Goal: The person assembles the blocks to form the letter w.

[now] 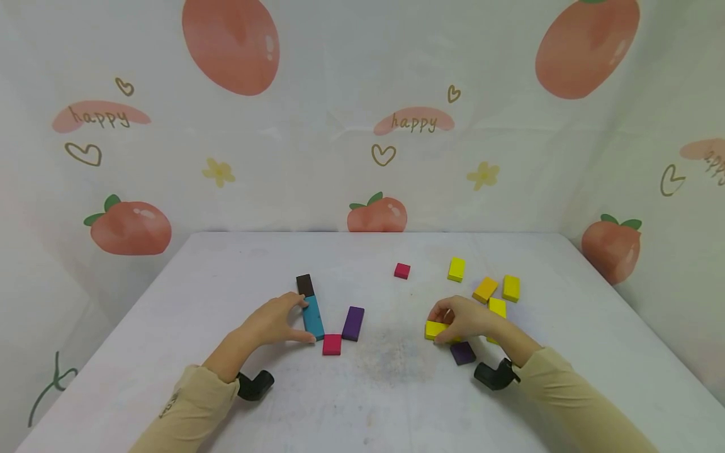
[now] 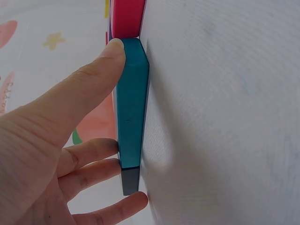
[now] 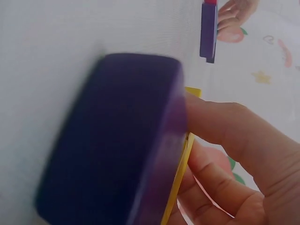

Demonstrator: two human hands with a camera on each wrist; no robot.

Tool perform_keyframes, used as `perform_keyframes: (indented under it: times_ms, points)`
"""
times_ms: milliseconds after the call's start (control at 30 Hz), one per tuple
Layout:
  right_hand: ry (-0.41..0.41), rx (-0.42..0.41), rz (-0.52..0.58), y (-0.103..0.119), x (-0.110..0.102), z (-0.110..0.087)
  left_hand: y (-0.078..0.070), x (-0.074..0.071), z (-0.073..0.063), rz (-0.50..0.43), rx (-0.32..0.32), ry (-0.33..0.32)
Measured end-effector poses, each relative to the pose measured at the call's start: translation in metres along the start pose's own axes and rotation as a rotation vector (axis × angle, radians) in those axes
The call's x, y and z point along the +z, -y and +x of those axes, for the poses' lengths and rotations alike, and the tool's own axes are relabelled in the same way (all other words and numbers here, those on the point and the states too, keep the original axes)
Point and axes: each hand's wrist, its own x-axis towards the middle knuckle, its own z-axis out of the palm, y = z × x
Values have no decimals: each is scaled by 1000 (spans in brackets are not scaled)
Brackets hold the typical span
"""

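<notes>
My left hand (image 1: 277,321) spreads over a blue block (image 1: 313,318). Its straight thumb touches the block's near end (image 2: 132,54), while the other fingers reach along the block to a black block (image 1: 304,285) lined up beyond. At the blue block's near corner lies a pinkish-red block (image 1: 331,345), with a long purple block (image 1: 353,324) angled away from it. On the right, my right hand (image 1: 467,316) pinches a yellow block (image 1: 435,330) between thumb and fingers. Just on the near side sits a dark purple block (image 1: 463,353), which looms large in the right wrist view and hides part of the yellow one.
Around the right forearm lie an orange-yellow block (image 1: 485,290) and several yellow blocks, one (image 1: 497,307) partly under the arm. Farther back are another yellow block (image 1: 456,269) and a small red block (image 1: 402,270). A printed cloth (image 1: 317,170) stands behind the white table (image 1: 243,258).
</notes>
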Motion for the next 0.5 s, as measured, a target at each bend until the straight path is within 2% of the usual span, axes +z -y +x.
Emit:
perform_keyframes:
  times_ms: [167,367,500]
  points:
    - [-14,8,10,0,-1,1,1,1,1,-7,-4,1]
    - [-20,-68,2,6,-5,0,1,1,2,-9,-2,0]
    - [-29,-34,28,9,-5,4,0,0,0,-10,-7,3]
